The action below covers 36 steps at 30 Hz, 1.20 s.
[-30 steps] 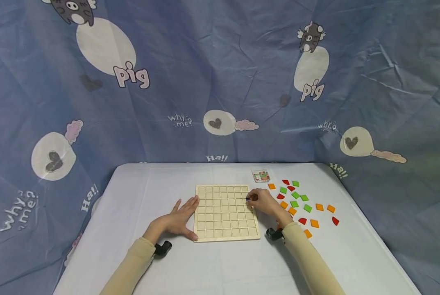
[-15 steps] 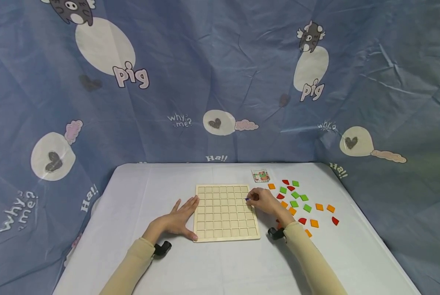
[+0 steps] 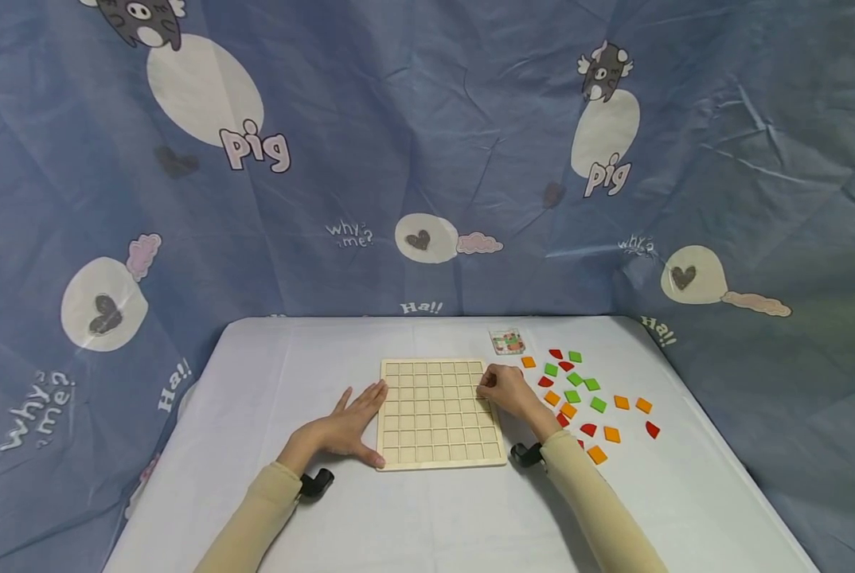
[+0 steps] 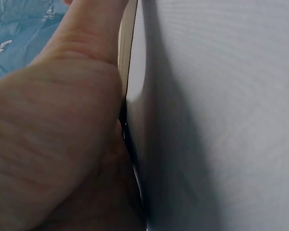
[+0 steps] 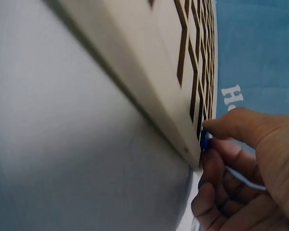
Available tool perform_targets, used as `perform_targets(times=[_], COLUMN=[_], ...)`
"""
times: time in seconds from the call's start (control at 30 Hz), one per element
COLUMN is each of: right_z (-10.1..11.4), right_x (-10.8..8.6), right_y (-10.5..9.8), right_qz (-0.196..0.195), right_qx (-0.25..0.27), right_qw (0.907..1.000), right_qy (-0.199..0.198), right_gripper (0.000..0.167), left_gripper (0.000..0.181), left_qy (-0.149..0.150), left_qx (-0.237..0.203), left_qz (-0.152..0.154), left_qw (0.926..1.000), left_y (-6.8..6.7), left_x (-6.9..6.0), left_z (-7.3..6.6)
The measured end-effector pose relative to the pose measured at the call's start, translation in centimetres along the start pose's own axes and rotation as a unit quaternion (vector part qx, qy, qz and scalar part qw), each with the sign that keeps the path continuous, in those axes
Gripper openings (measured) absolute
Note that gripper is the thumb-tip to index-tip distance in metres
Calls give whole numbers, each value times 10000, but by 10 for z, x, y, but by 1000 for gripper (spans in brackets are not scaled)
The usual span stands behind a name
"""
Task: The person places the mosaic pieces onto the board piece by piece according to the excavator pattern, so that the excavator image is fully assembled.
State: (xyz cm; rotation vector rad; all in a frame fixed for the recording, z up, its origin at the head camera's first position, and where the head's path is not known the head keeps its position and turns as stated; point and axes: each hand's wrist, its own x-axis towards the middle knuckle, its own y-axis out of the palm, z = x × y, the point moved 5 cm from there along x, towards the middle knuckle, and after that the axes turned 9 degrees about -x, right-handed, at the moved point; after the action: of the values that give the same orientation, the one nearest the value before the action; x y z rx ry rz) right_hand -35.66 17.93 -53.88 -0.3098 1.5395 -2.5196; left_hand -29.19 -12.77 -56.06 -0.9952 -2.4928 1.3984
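right hand (image 3: 509, 391) pinches a mostly hidden blue piece (image 5: 205, 140); left hand (image 3: 347, 428), spread, touches the board (image 3: 435, 414).

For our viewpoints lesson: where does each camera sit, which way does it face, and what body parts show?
Head: on the head, facing forward and down at the gridded board; left hand, right hand and sleeves show.
Left wrist: on that wrist, looking along the left hand toward the board's edge; only that hand shows.
Right wrist: on that wrist, facing the board; the right hand's fingers show, pinching a blue piece.
Head and right wrist share the board and right hand.
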Motion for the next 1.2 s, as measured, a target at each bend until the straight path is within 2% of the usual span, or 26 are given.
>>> perform_targets(times=[0.37, 0.6, 0.9, 1.2], right_z=[8, 10, 8, 8], right_x=[-2, -6, -2, -6], right_y=[1, 1, 1, 1], right_qz=[-239, -420, -563, -371], right_qx=[-152, 72, 213, 271], right_qw=[9984, 9954, 9933, 9936], right_qy=[499, 855, 984, 1036], right_gripper=[14, 15, 15, 19], left_gripper=[136, 137, 137, 137], left_qy=[105, 17, -29, 76], left_qx=[-13, 65, 50, 37], left_qz=[-11, 54, 24, 21], left_qw=[9999, 10000, 10000, 10000], left_y=[-2, 0, -2, -1], left_x=[-1, 1, 1, 0], left_z=[-2, 0, 0, -1])
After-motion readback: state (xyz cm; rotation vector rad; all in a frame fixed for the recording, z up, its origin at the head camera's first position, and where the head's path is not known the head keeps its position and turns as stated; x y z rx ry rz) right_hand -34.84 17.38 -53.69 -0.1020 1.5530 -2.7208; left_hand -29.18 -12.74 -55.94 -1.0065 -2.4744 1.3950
